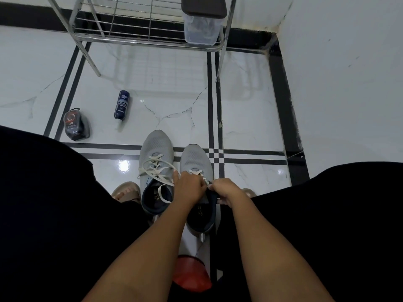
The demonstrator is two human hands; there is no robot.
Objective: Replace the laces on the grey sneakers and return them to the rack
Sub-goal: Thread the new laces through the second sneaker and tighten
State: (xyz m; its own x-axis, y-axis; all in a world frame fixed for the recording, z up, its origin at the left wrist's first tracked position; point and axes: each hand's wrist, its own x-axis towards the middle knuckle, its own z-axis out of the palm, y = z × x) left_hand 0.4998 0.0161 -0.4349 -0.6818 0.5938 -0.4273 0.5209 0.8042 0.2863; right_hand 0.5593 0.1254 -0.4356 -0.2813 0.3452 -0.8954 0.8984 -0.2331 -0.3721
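Wire shoe rack (pixel 135 38): chrome bars, standing well beyond the sneakers, a clear plastic box (pixel 201 29) on its shelf. Grey sneakers (pixel 157 162): mesh uppers, dark linings, side by side on glossy tile between the knees, likely kept close for lacing. Right sneaker (pixel 196 162): partly laced. Left hand (pixel 189 185): fingers curled, pinching the white lace (pixel 157 171) at the eyelets. Right hand (pixel 224 190): gripping the tongue, probably steadying it. Bottle (pixel 122 105) and pouch (pixel 75 124): left of the sneakers.
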